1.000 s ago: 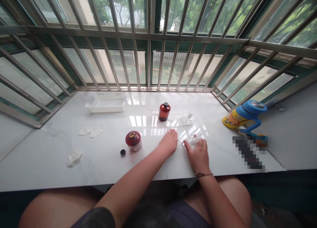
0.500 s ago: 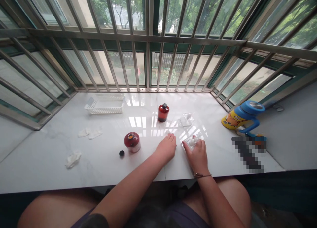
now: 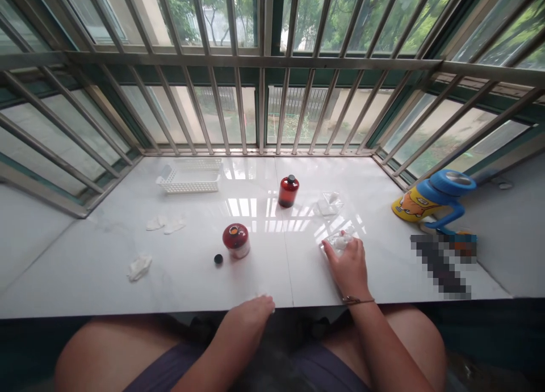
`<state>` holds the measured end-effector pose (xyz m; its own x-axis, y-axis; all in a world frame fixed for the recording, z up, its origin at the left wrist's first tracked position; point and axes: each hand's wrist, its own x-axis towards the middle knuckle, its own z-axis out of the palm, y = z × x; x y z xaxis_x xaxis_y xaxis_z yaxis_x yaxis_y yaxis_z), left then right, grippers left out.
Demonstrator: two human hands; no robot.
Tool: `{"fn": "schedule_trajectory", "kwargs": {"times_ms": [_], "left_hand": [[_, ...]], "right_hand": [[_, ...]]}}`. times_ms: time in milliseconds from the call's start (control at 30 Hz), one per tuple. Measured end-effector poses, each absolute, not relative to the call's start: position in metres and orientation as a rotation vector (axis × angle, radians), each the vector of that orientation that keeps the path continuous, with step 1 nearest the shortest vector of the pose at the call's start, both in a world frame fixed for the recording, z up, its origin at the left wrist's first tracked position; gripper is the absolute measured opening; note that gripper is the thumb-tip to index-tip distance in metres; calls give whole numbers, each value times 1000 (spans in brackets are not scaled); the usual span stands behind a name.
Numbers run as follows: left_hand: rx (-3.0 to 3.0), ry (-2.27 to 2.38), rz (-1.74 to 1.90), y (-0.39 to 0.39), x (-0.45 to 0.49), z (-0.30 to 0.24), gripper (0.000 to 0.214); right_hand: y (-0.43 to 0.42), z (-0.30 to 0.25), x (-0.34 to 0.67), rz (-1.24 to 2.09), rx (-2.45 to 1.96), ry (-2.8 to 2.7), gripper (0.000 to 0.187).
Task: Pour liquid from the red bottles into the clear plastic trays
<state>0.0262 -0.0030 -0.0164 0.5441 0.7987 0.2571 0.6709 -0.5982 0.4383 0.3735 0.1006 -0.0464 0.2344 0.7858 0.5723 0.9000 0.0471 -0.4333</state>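
My right hand [image 3: 349, 261] curls around a clear, square-looking container [image 3: 327, 245] with a rounded white part [image 3: 342, 240] on it; the fingers hide much of it. At the table's front edge is my left hand [image 3: 251, 317], fingers together and bent down, with a small bit of white showing at the fingertips. What it is cannot be made out. Left of centre stands an uncapped dark red bottle [image 3: 235, 241], its black cap [image 3: 218, 258] lying beside it. Farther back, a second red bottle [image 3: 289, 192] wears its black cap. A similar clear container [image 3: 330, 203] rests behind my right hand.
A white perforated basket [image 3: 189, 177] stands at the back left. Crumpled white pieces [image 3: 139, 268] lie on the left of the white table [image 3: 191, 290]. At the right are a blue and yellow flask [image 3: 430, 196] and a blurred-out dark object [image 3: 440, 265]. Metal bars [image 3: 255, 62] enclose the back.
My left hand has slid from the middle of the table toward me, down to the front edge. The right hand stays on the clear container. The whole view has shifted slightly.
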Motion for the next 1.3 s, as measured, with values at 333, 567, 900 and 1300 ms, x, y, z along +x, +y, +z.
{"fn": "schedule_trajectory", "kwargs": {"times_ms": [333,567,900,1300], "left_hand": [[2417,2137,830,66,-121,38,40],[2201,1724,1080,51,-57,50,23],[2097,1165,795,56,78,28,55],[2001,1119,930,88,110,3,32]], "right_hand": [[97,-44,366,-137,-1713,-1596,69],[87,-40,326,65,-1520,-1749,66],[70,-46,270,355,-1367,-1757,64],[69,-52,267,352,-1406,-1686,61]]}}
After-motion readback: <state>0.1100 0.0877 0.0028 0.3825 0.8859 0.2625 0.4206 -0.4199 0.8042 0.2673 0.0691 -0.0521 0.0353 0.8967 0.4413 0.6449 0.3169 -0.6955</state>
